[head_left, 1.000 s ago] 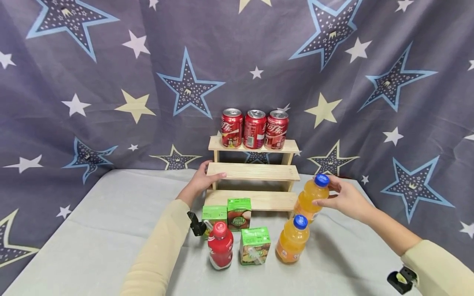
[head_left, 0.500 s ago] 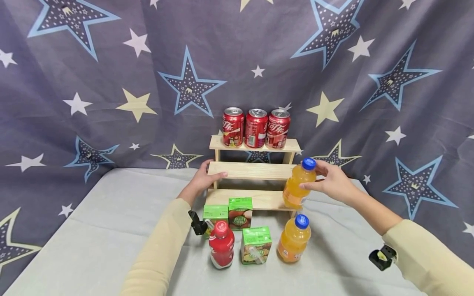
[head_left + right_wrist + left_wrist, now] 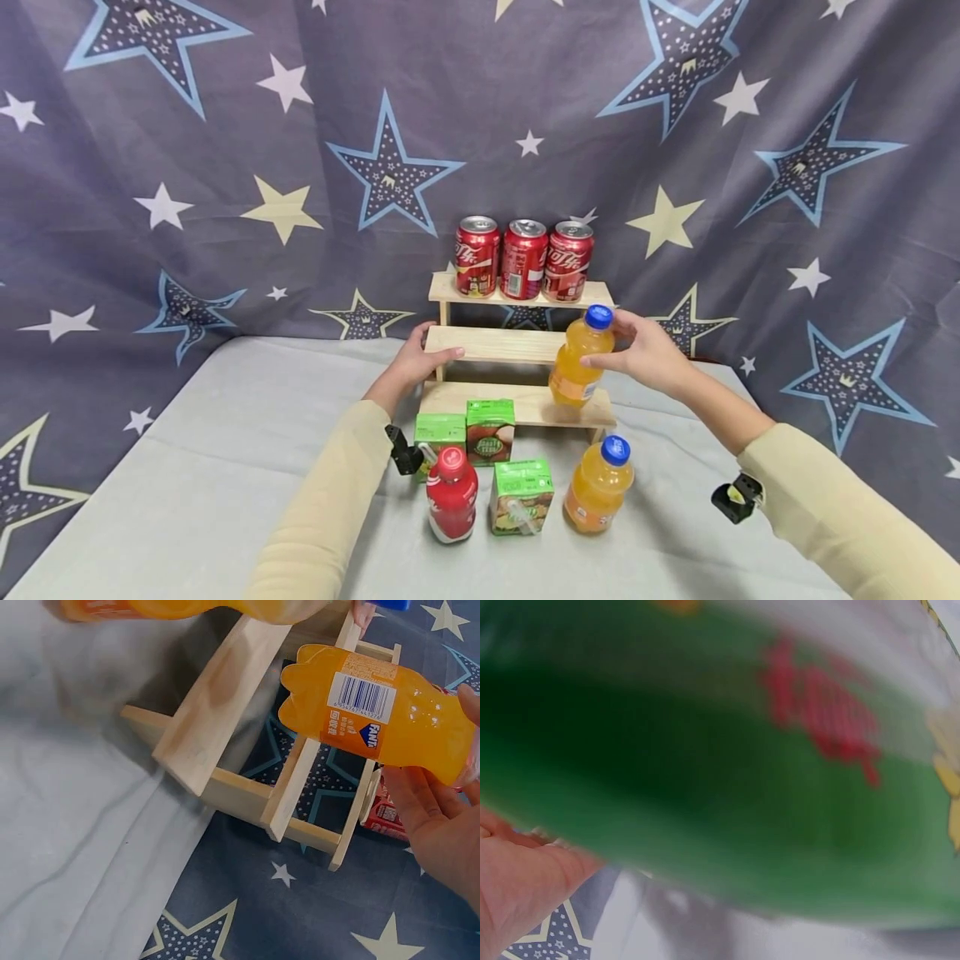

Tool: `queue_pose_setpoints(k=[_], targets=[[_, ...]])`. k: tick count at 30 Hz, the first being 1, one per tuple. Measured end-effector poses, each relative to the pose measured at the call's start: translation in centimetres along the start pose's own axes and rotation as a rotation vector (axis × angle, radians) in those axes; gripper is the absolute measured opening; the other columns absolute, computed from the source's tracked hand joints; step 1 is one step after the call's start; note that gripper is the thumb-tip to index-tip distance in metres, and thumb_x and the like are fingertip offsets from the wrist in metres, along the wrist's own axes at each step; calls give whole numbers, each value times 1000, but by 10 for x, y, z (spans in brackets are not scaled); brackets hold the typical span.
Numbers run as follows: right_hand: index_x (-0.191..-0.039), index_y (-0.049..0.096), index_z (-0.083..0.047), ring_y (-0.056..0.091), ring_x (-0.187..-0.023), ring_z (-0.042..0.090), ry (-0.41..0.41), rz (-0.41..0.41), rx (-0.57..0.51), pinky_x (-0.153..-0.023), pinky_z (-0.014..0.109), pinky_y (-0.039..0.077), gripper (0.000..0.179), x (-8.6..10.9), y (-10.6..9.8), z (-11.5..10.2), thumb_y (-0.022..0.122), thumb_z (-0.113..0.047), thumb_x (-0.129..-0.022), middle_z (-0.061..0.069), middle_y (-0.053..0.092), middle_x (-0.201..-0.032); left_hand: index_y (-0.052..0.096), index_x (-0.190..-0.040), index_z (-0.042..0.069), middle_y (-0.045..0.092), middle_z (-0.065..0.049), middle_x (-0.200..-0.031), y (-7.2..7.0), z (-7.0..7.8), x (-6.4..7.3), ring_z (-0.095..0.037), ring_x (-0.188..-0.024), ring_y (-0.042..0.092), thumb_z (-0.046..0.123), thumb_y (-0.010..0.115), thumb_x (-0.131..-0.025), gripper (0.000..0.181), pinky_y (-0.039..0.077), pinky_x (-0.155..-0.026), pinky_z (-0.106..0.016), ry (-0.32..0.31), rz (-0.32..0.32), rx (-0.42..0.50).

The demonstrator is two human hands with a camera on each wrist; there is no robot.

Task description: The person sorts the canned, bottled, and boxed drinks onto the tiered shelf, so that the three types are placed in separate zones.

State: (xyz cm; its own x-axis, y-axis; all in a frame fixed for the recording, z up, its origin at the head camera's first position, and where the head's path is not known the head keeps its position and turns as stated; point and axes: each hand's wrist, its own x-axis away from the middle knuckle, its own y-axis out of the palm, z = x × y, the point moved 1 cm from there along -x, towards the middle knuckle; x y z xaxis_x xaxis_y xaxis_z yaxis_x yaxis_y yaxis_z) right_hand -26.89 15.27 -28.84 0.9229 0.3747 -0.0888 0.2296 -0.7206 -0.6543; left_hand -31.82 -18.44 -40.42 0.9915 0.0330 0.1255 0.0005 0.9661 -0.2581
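My right hand (image 3: 648,354) grips an orange Fanta bottle (image 3: 579,362) with a blue cap near its top. The bottle tilts slightly in front of the right part of the three-tier wooden shelf (image 3: 495,343); in the right wrist view its base (image 3: 300,697) shows off the tiers. My left hand (image 3: 411,363) holds the left end of the middle tier, thumb on the board and fingers behind, partly hidden. Three red cola cans (image 3: 522,260) stand on the top tier. A second orange bottle (image 3: 597,487) stands upright on the table.
Before the shelf stand green drink cartons (image 3: 521,500), two of them (image 3: 490,433) close to the bottom tier, and a red bottle (image 3: 452,496). A blurred green carton (image 3: 705,772) fills most of the left wrist view. A star-patterned curtain (image 3: 300,167) hangs behind the table.
My right hand has carried the orange bottle left and up, from beside the shelf's right end to in front of its tiers. My left hand stays on the middle tier.
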Motion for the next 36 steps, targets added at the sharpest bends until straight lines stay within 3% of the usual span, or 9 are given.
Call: queue_pose_setpoints(k=[9, 13, 16, 20, 36], targets=[[-126, 53, -10, 58, -112, 28, -17, -5, -28, -94, 45, 49, 60, -15, 4, -12, 78, -29, -76, 11, 63, -119, 12, -149, 13, 34, -23, -143, 0, 2, 2, -36, -125, 46, 25, 75, -79, 95, 39, -105, -46, -11, -20, 22], [-127, 53, -10, 58, -110, 27, -30, 1, -27, -95, 45, 49, 61, -21, 5, -17, 78, -30, -76, 11, 63, -118, 11, -149, 9, 33, -25, -143, 0, 19, 18, -38, -126, 44, 19, 71, -83, 90, 38, -106, -46, -17, -33, 16], [-128, 53, -11, 58, -108, 26, -48, 10, -21, -96, 45, 48, 61, -25, 7, -20, 78, -30, -76, 10, 63, -118, 10, -149, 9, 34, -25, -143, 1, 16, 17, -37, -125, 45, 21, 71, -83, 90, 38, -106, -46, -7, -26, 9], [-126, 55, -12, 59, -107, 26, -72, 14, -24, -95, 45, 48, 59, -30, 9, -25, 79, -29, -75, 9, 63, -117, 12, -149, 13, 37, -22, -141, 1, 0, 1, -35, -123, 47, 25, 75, -80, 94, 40, -105, -45, 6, -7, 14], [-129, 51, -8, 56, -112, 28, -71, -19, -43, -99, 45, 46, 61, -45, 26, -40, 77, -26, -77, 11, 61, -122, 14, -149, 13, 38, -22, -139, 2, 0, 0, -34, -122, 48, 23, 75, -80, 92, 41, -103, -44, 6, 7, 23]])
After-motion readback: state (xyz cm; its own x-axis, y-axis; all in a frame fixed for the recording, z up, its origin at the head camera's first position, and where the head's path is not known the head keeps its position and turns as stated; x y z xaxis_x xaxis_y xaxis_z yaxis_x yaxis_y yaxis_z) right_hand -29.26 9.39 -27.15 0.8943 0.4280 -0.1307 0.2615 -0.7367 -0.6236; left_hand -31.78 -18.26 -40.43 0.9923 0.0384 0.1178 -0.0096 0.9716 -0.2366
